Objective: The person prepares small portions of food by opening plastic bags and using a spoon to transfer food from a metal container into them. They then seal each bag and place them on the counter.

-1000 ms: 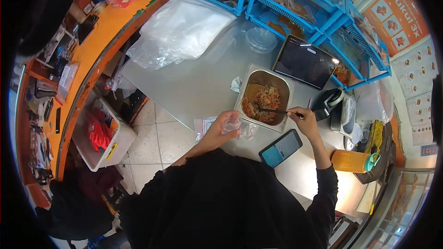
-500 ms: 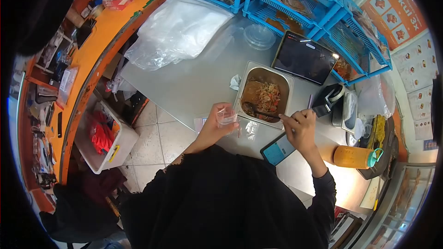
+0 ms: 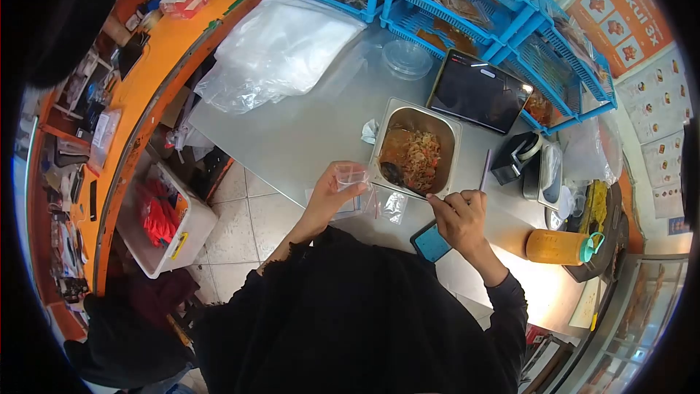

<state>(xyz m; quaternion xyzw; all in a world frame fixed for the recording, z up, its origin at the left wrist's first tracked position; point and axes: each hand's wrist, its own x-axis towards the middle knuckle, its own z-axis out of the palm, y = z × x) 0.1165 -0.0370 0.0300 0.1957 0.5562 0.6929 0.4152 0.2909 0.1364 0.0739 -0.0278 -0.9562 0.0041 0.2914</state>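
Observation:
My left hand (image 3: 333, 195) grips a small clear plastic cup (image 3: 352, 175) beside the near left corner of a metal food pan (image 3: 455, 147). Inside the pan lies a reddish-brown chopped food mix (image 3: 421, 155) in sauce. My right hand (image 3: 461, 221) is closed on the handle of a dark spoon (image 3: 394, 174), whose bowl rests in the food on the pan's left side. A phone (image 3: 432, 242) lies just under the right hand, partly covered by it. Near the left hand, a small clear plastic packet (image 3: 394, 207) lies on the metal table (image 3: 292, 135).
Behind the pan stand a tablet (image 3: 480, 91), a round clear lid (image 3: 407, 59) and blue stacked baskets (image 3: 459, 7). Plastic bags (image 3: 281, 47) lie at the back left. To the right are a tape dispenser (image 3: 516, 158) and an orange bottle (image 3: 555, 246). A white bin (image 3: 197, 237) stands on the floor.
My right hand has moved slightly left and toward me, and the spoon's bowl has shifted left in the pan. My left hand with the cup has moved a little left and away from me.

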